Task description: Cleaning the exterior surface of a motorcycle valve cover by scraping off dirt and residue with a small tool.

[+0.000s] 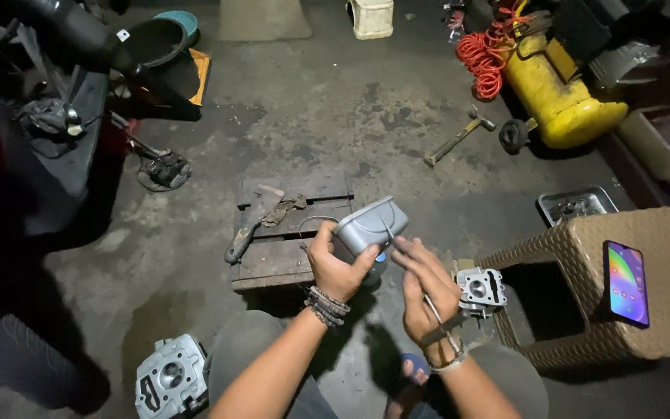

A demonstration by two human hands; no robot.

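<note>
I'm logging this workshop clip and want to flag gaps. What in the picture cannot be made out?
Head view only:
- Grey metal cover: its underside, hidden by the left hand.
- Right hand: whether its fingers grip or only touch the cover.
- Metal tray: contents too small and dark.
- Motorcycle: cut off by the left edge, lost in shadow.
- Engine part on the floor: cut off by the bottom edge.

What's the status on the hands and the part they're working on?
Left hand gripping grey metal cover. Right hand open, fingertips at the cover's edge. Small engine part on floor beside right hand; wooden pallet just beyond.
</note>
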